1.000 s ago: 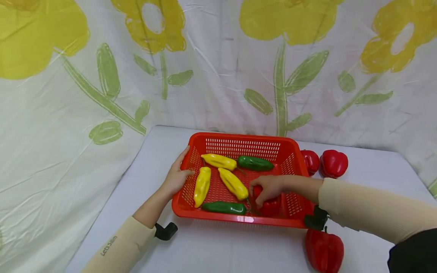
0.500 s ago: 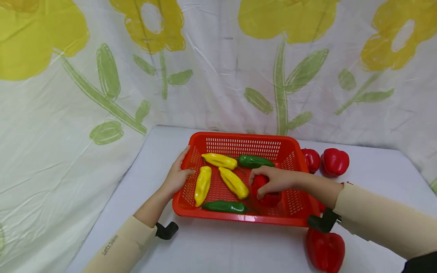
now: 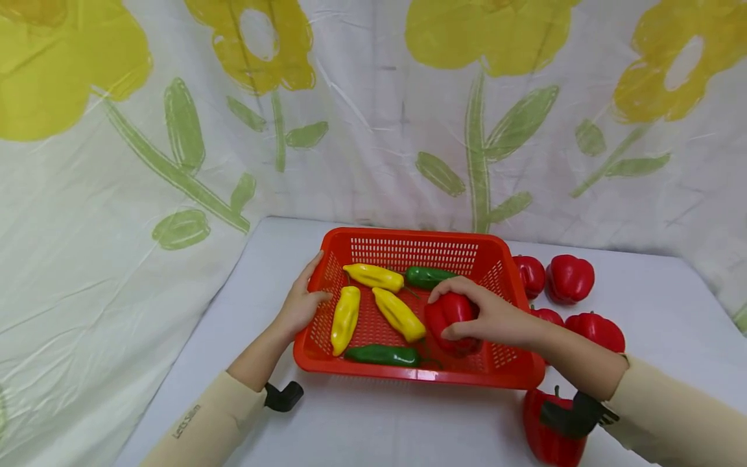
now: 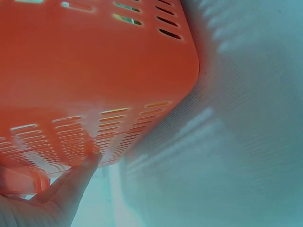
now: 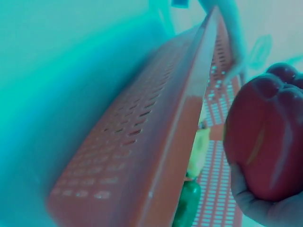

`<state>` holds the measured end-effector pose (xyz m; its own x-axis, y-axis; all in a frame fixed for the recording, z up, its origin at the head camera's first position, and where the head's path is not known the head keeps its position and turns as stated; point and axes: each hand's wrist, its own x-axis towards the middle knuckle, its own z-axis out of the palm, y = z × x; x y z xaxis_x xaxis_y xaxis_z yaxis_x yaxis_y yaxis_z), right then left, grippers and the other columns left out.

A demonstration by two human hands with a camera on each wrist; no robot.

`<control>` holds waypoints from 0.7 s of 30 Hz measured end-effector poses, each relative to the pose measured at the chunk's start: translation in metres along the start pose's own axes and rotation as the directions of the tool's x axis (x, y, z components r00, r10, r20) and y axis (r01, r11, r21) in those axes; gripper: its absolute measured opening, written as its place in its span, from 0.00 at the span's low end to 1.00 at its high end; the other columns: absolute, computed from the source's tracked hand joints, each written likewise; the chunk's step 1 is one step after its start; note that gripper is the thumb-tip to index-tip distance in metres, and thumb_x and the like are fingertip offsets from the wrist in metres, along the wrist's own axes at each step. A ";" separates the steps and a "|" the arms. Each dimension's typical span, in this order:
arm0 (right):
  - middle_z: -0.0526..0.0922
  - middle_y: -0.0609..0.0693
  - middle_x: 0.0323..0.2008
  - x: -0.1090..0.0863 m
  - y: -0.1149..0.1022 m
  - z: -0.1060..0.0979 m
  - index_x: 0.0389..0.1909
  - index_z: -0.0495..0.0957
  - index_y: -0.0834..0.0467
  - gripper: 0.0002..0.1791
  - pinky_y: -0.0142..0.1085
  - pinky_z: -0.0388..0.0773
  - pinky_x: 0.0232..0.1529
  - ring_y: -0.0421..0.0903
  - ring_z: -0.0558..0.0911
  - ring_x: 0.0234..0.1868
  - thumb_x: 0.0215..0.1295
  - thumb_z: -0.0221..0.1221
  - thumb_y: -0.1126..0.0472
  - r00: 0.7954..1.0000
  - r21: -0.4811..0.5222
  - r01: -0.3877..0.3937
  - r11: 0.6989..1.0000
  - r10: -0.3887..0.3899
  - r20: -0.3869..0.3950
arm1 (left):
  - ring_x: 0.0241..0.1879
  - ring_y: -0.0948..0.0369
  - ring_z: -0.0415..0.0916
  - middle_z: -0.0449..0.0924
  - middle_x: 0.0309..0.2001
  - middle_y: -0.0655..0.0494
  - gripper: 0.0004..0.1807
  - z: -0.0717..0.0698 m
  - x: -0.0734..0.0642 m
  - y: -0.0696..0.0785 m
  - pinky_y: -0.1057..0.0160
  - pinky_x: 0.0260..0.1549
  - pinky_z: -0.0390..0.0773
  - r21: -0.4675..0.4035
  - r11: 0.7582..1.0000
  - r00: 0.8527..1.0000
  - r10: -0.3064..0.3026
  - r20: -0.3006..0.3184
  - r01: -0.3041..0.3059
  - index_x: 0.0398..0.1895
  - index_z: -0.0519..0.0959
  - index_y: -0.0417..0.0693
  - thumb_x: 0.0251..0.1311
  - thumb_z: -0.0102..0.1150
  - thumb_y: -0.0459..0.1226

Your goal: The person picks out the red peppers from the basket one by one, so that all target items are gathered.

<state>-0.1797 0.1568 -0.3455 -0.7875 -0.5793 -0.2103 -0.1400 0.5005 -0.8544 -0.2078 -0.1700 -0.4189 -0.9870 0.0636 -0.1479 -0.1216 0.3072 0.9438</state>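
Observation:
My left hand (image 3: 301, 305) grips the left rim of a red plastic basket (image 3: 417, 375), thumb over the rim and fingers along the outer wall. In the left wrist view, fingers (image 4: 78, 182) lie against the slotted side. My right hand (image 3: 496, 316) holds a red bell pepper (image 3: 448, 318) above the right part of the basket, fingers curled round its far side and thumb on the near side. The right wrist view shows this pepper (image 5: 265, 137) large, above the basket's slotted floor. Inside the basket lie three yellow peppers (image 3: 399, 314) and two long green peppers (image 3: 382, 355).
Several red bell peppers (image 3: 570, 279) stand on the white table (image 3: 362, 421) to the right of the basket. Another red bell pepper (image 3: 548, 431) sits nearer the front, partly behind the right wrist's camera mount. A white curtain (image 3: 362, 130) with yellow flowers hangs behind the table.
My right hand has raised the red bell pepper from the basket floor, and its forearm has shifted right. The left hand and the basket have stayed in place.

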 end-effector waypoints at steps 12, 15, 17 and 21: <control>0.66 0.57 0.59 -0.031 0.006 -0.003 0.53 0.67 0.50 0.31 0.39 0.84 0.36 0.60 0.67 0.57 0.46 0.68 0.58 0.990 0.080 0.112 0.991 -0.104 -0.091 | 0.64 0.47 0.59 0.43 0.74 0.51 0.43 -0.001 0.000 -0.001 0.48 0.54 0.74 0.006 1.000 1.000 0.010 0.004 -0.010 0.73 0.44 0.66 0.59 0.45 0.27; 0.65 0.58 0.60 -0.037 0.008 -0.003 0.53 0.67 0.51 0.31 0.39 0.84 0.36 0.61 0.65 0.57 0.46 0.68 0.58 0.985 0.096 0.137 0.986 -0.126 -0.115 | 0.65 0.47 0.59 0.43 0.74 0.51 0.43 0.000 0.000 0.000 0.48 0.54 0.74 0.008 1.000 1.000 0.010 0.003 -0.010 0.74 0.44 0.66 0.59 0.45 0.27; 0.65 0.58 0.60 -0.041 0.010 -0.003 0.53 0.67 0.51 0.32 0.39 0.84 0.36 0.61 0.65 0.58 0.45 0.68 0.59 0.983 0.106 0.142 0.984 -0.128 -0.133 | 0.65 0.47 0.59 0.43 0.74 0.51 0.43 0.000 0.000 0.000 0.48 0.54 0.74 0.007 1.000 1.000 0.009 0.004 -0.009 0.74 0.44 0.66 0.59 0.45 0.27; 0.64 0.50 0.61 -0.049 0.015 -0.004 0.54 0.66 0.52 0.32 0.39 0.84 0.37 0.52 0.66 0.58 0.45 0.68 0.60 0.977 0.123 0.175 0.977 -0.157 -0.142 | 0.65 0.47 0.59 0.43 0.74 0.51 0.43 0.001 -0.001 0.001 0.47 0.54 0.74 -0.003 1.000 1.000 0.007 0.007 -0.007 0.73 0.44 0.67 0.59 0.45 0.27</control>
<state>-0.1451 0.1954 -0.3464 -0.8329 -0.5534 -0.0034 -0.2011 0.3083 -0.9298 -0.2073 -0.1693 -0.4182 -0.9870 0.0724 -0.1437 -0.1153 0.3043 0.9456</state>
